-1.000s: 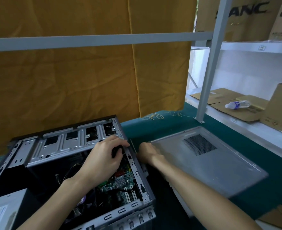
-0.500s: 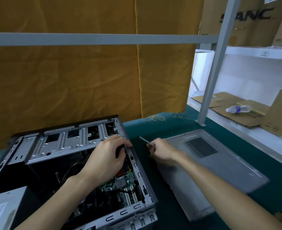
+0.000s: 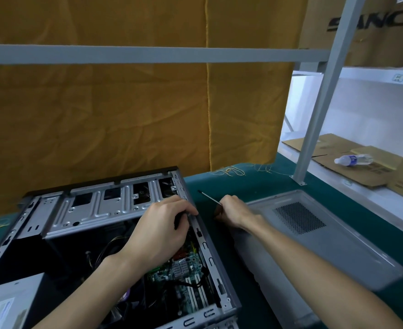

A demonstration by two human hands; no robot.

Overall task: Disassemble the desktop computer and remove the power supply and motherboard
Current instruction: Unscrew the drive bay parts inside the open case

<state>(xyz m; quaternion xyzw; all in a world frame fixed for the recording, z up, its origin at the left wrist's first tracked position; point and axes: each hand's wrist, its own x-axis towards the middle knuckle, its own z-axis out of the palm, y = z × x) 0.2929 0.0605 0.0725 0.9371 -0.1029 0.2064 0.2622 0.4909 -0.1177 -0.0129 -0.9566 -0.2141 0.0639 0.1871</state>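
Case (image 3: 115,210) lies open on worktop (image 3: 219,184), rim gripped by left hand (image 3: 158,230), screwdriver (image 3: 208,197) clenched in right hand (image 3: 233,210); tip should be seated squarely before motherboard (image 3: 183,269) screws are turned.

- Left hand (image 3: 158,230) lay palm down, fingers curled over the case (image 3: 202,243) edge; forearm ran down-left
- Right hand (image 3: 233,210) was fisted round a screwdriver (image 3: 210,197), shaft pointing up-left; forearm stretched down-right
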